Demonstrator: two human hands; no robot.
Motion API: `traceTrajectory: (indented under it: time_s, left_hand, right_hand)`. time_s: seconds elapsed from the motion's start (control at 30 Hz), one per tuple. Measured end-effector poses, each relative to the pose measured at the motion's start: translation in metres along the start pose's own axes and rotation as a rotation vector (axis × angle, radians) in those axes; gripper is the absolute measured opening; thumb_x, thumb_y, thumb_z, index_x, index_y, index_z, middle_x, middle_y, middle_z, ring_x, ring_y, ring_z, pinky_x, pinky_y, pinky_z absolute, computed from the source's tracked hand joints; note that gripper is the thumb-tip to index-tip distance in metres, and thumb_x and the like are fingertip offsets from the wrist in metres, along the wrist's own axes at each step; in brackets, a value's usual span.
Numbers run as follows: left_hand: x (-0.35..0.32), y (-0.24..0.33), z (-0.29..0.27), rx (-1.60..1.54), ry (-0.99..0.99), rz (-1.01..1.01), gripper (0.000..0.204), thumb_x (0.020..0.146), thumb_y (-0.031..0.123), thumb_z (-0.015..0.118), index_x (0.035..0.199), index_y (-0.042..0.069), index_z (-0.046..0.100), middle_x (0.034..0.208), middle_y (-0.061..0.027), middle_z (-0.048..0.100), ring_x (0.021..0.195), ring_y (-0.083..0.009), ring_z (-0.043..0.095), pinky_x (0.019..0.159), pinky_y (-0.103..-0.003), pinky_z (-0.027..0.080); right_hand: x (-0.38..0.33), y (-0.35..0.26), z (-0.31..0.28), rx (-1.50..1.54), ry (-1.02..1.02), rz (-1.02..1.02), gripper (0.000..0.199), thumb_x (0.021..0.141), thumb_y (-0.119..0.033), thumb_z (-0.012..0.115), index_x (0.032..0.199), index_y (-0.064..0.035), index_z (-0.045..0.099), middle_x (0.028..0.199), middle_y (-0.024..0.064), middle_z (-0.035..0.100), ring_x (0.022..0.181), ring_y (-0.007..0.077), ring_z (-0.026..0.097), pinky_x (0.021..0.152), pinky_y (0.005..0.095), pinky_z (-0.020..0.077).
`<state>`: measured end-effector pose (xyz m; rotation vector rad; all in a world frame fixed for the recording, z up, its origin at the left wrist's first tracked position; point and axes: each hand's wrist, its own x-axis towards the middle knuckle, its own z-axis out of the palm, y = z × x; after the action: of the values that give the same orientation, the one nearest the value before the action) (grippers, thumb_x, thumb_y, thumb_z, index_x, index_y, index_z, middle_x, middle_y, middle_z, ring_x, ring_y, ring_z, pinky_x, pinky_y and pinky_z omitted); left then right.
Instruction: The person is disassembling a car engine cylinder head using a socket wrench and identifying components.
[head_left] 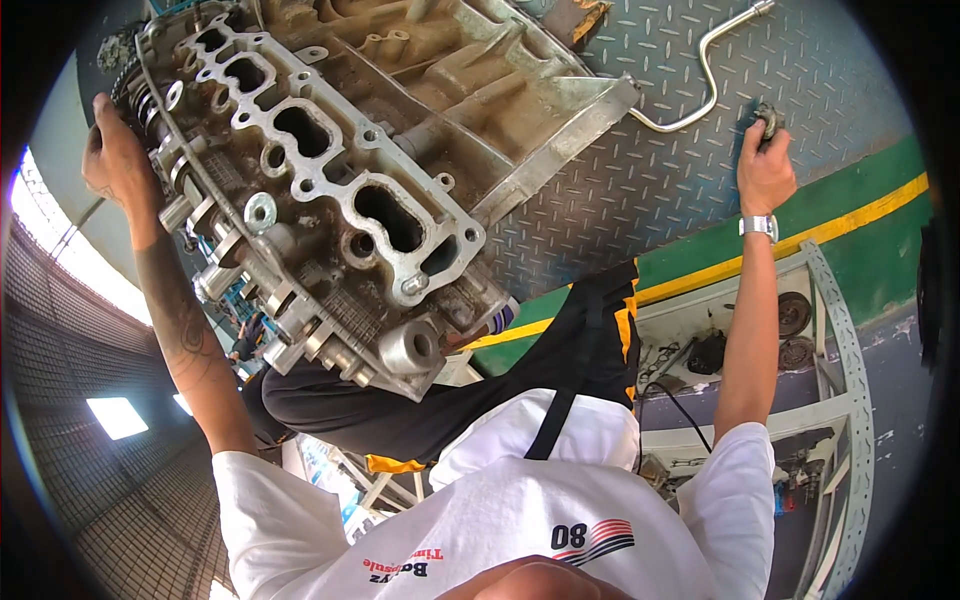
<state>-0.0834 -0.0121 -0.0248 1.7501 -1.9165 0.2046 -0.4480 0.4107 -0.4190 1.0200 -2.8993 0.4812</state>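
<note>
Grime-coated cast-aluminium engine cylinder head [330, 190], with its row of oblong ports and camshaft bearings exposed, is seen filling the upper left of the view, propped on the grey diamond-patterned steel floor plate [640, 170] and leaning against the person's lap. Its far upper-left end is gripped by the left hand [118, 160], whose fingers are curled around the edge near the chain sprocket; only the back of the hand is shown, so the fingertips themselves cannot be made out. A tattooed forearm is seen leading down from it to a white short sleeve.

Well apart, on the right, a small dark round metal part [769, 120] is pinched in the closed fingers of the right hand [765, 172], which is raised over the floor plate; a silver wristwatch [759, 226] is worn on that wrist. A bent chrome speed-handle wrench [700, 75] is laid on the plate between the cylinder head and the right hand, touching neither hand. Yellow and green painted floor stripes [850, 225] are seen below the right hand, and a pale perforated-angle steel rack [835, 400] holding greasy parts is placed further down on the right.
</note>
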Motion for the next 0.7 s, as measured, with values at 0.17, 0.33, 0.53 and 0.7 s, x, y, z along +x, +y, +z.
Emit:
traceTrajectory:
  time_s: [0.17,0.33,0.53,0.7]
  left_hand:
    - [-0.006,0.005,-0.002,0.177,-0.011,0.248,0.046,0.082,0.044,0.07,0.09,-0.001,0.073,0.072,-0.0103,0.07,0.067,-0.0143,0.062,0.067,-0.028,0.048]
    - [-0.012,0.013,-0.004,0.172,0.014,0.117,0.057,0.082,0.056,0.065,0.083,0.0,0.072,0.072,-0.0141,0.069,0.065,-0.0212,0.065,0.067,-0.032,0.049]
    - [-0.016,0.021,-0.006,-0.004,-0.001,0.249,0.04,0.088,0.037,0.065,0.072,0.0,0.061,0.061,-0.0135,0.06,0.053,-0.0199,0.058,0.054,-0.033,0.045]
    - [-0.017,0.027,-0.012,-0.101,0.068,0.236,0.041,0.088,0.035,0.065,0.073,-0.002,0.059,0.061,-0.016,0.058,0.054,-0.0289,0.058,0.052,-0.036,0.043]
  right_hand:
    - [0.001,-0.004,-0.001,-0.076,0.042,-0.023,0.031,0.089,-0.043,0.059,0.083,-0.0131,0.053,0.062,0.0129,0.062,0.051,0.0372,0.06,0.043,0.0482,0.0455]
    - [0.002,-0.01,-0.005,-0.112,0.072,-0.025,0.031,0.09,-0.041,0.058,0.083,-0.0119,0.052,0.062,0.0129,0.061,0.051,0.0368,0.059,0.044,0.0482,0.0442]
    - [0.002,-0.014,-0.007,-0.114,0.089,-0.033,0.032,0.091,-0.041,0.056,0.084,-0.0099,0.051,0.063,0.0145,0.061,0.053,0.0378,0.059,0.045,0.0491,0.0441]
    - [0.002,-0.016,-0.009,-0.095,0.07,-0.021,0.032,0.092,-0.042,0.053,0.088,-0.0096,0.051,0.065,0.0154,0.063,0.054,0.039,0.06,0.046,0.0504,0.0448]
